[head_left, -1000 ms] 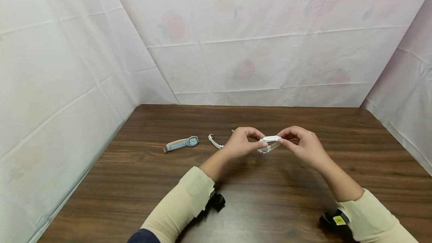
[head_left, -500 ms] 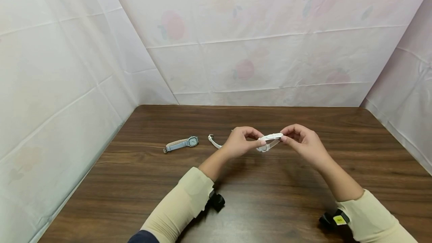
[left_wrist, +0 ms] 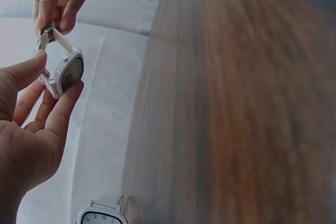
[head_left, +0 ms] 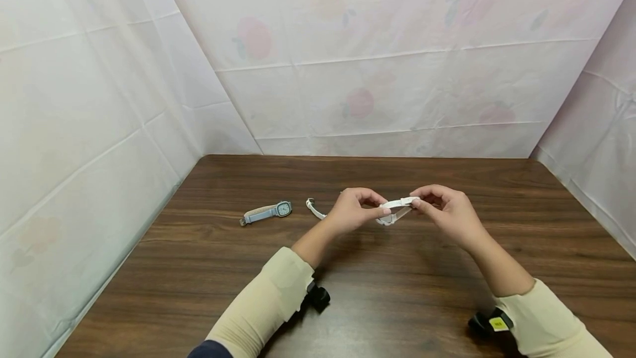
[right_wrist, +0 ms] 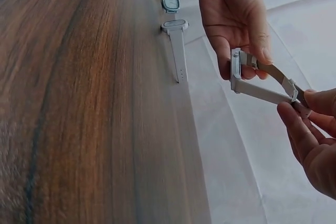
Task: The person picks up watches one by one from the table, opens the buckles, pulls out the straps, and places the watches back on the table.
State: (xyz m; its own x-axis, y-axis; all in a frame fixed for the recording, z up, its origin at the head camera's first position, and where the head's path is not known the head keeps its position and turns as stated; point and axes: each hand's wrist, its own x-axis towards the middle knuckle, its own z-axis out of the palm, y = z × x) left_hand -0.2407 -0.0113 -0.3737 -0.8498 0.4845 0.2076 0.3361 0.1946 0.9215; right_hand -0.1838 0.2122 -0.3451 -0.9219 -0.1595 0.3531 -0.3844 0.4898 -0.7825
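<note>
White watch (head_left: 396,207) pinched between left hand (head_left: 354,211) and right hand (head_left: 447,211) fingers; no legible writing.

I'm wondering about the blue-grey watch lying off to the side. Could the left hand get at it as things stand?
Probably yes, once freed. The left hand now pinches the white watch together with the right hand. The blue-grey watch lies on bare table to its left, with nothing between.

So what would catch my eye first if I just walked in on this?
Probably the two hands raised over the middle of the brown table, sharing a small white watch: the left hand pinches its case, the right hand its strap ends. Left of them, a blue-grey watch and another white watch lie on the table.
</note>
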